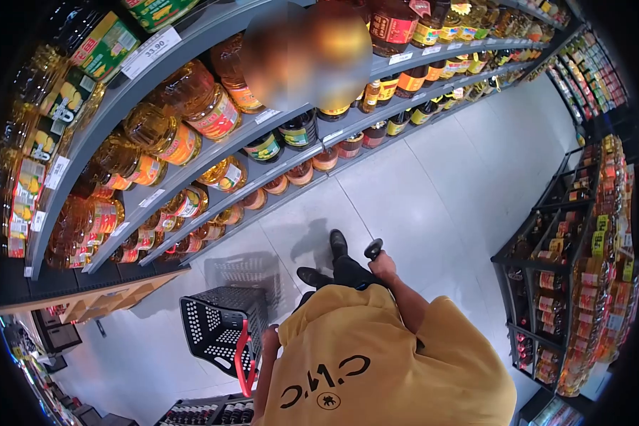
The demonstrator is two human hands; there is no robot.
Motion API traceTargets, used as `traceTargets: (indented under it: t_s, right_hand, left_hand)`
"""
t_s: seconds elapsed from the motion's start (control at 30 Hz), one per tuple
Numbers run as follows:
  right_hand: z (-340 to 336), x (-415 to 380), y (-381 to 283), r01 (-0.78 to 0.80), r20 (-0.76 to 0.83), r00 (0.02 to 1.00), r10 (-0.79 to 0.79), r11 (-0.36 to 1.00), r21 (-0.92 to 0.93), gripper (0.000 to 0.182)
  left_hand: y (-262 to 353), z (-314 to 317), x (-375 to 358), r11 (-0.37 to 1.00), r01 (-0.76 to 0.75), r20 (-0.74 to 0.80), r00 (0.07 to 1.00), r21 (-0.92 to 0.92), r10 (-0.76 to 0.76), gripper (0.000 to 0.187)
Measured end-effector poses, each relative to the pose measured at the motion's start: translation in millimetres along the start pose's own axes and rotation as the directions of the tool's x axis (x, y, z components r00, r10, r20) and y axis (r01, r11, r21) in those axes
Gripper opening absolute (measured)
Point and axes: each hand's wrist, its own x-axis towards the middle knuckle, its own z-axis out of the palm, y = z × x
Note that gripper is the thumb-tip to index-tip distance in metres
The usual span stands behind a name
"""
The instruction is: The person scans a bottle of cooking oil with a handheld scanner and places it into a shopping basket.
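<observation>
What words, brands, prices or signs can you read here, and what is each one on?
"33.90": on the white price tag on the upper left shelf edge.
"C", something, "C": black print on the yellow shirt; I can't make out the middle character for certain.
The other price tags and the bottle labels are too small, blurred or angled to read with confidence.

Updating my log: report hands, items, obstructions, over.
Right hand gripping black, round-ended handheld object. Left hand beside black perforated plastic basket with red handle, grip unclear. Ahead: grey shelving, amber bottles.
</observation>
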Motion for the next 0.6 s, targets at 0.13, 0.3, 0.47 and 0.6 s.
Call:
traceTargets:
  t_s: [0.13,0.3,0.47,0.6]
  right_hand:
    - [-15,8,11,-0.047,0.011,0.999,0.047,0.999,0.006,0.046]
    - [-43,37,3,-0.046,0.005,0.999,0.046,0.999,0.015,0.043]
    - [-84,63,-13,-0.003,0.046,0.999,0.001,0.999,0.04,0.042]
    - [-90,90,-2,0.017,0.074,0.997,-0.018,1.0,0.017,0.044]
  left_hand:
    - [21,14,10,1.0,-0.019,-0.005,1.0,0.0,0.019,0.045]
    - [58,32,23,0.999,-0.037,0.01,0.999,0.004,0.037,0.045]
    - [91,45,39,0.999,-0.039,0.046,0.998,0.029,0.038,0.044]
    - [110,47,45,0.999,-0.026,0.063,0.998,0.047,0.023,0.044]
